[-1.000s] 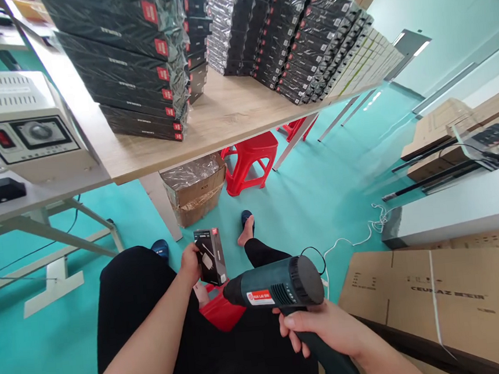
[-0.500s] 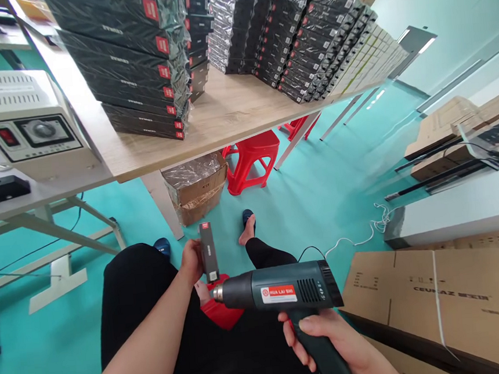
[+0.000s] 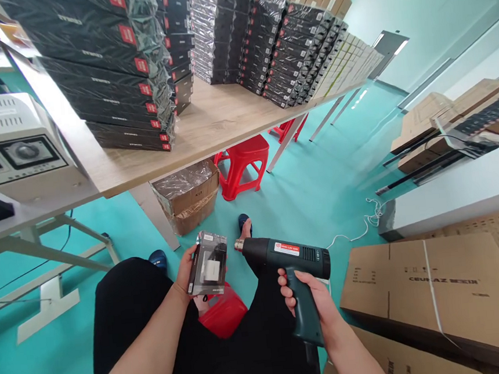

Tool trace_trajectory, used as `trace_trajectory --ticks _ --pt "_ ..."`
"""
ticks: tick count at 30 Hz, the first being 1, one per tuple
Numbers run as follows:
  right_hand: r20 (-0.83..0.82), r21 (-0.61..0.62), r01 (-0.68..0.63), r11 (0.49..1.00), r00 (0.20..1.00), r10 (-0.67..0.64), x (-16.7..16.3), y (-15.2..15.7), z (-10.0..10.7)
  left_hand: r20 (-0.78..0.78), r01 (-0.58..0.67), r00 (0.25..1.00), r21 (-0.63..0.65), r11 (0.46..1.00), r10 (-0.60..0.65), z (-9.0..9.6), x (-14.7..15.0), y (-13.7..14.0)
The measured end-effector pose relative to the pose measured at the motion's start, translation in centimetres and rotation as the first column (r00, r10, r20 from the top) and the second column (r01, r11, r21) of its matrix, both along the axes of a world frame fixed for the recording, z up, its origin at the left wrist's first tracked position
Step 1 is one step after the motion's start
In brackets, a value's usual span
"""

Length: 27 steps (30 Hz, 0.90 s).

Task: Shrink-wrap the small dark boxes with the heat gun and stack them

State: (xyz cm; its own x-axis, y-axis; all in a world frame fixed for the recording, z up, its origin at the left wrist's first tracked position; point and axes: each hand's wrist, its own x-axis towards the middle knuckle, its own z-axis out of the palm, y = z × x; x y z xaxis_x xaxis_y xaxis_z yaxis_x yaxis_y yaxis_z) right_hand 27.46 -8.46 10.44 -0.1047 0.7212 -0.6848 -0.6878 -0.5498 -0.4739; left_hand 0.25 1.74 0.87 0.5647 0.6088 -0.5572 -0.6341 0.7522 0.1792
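Far left: grey control unit (image 3: 12, 146) with red switch and dial on a white bench. Next right: wooden table (image 3: 209, 123) carrying stacks of film-wrapped black boxes (image 3: 104, 77); below it a taped carton (image 3: 187, 195) and a red stool (image 3: 243, 164) on the teal floor.

Centre, over the lap: left hand (image 3: 186, 271) closed around the left edge of a small black box (image 3: 208, 264) in glossy film, broad face tilted up toward the camera, held clear of the knees. Just right of it, apart: metal nozzle of a dark green heat gun (image 3: 288, 259) aimed at the box's upper right corner. Right hand (image 3: 309, 301) wrapped fully round the grip, forefinger at the trigger.

Right: big strapped cartons (image 3: 433, 287); white cord (image 3: 366, 226) trailing on the floor.

Risks, as judged: nozzle lingering on one spot, film burnt through or puckered; left fingertips near the hot stream, scorch likely; cord snagging a foot.
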Motion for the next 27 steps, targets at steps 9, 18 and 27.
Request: trace_trajectory --ticks 9,18,27 --pt "-0.040 0.026 -0.054 0.998 0.998 0.055 -1.0 1.3 0.1 0.034 0.074 0.997 -0.015 0.997 -0.074 -0.6 0.2 0.1" --pt "0.143 0.161 -0.180 0.970 0.977 0.157 -3.1 2.5 1.4 0.062 0.121 0.991 -0.077 0.990 -0.116 -2.0 0.2 0.4" --pt "0.447 0.125 -0.659 0.742 0.705 0.550 -3.8 3.0 5.5 -0.021 0.005 1.000 -0.062 0.998 -0.006 -3.3 0.0 1.0"
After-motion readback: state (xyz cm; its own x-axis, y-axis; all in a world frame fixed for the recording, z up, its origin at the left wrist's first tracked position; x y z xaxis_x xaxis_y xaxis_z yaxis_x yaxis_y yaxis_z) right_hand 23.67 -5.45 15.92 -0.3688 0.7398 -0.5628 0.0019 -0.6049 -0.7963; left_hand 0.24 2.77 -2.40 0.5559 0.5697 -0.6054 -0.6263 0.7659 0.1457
